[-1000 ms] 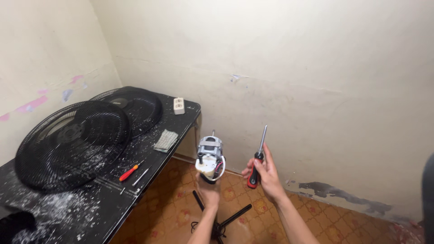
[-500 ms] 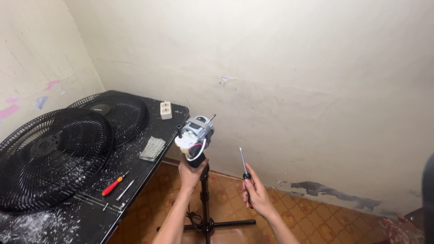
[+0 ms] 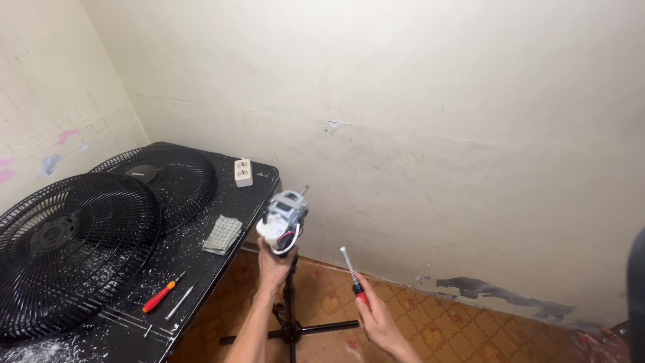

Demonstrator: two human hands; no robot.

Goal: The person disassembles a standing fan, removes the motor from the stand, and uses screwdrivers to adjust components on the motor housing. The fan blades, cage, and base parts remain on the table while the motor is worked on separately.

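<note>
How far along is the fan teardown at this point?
Done: both black fan grilles lie off on the black table. In hand: the left hand grips the bare motor atop the stand; the right hand holds a screwdriver. Left: the motor remains on the stand.

A black desk point(image 3: 222, 269) dusted with white flecks stands in the corner of a small room, pushed against two cream plaster walls point(image 3: 437, 101) that are scuffed and cracked. The wall to the left of the desk carries faint pink and blue smudges, and low on the wall to the right of the desk a dark patch of peeled paint point(image 3: 497, 296) runs just above the floor. Beside the desk the floor point(image 3: 443, 329) is laid with orange and yellow patterned tiles, under flat, even light.
</note>
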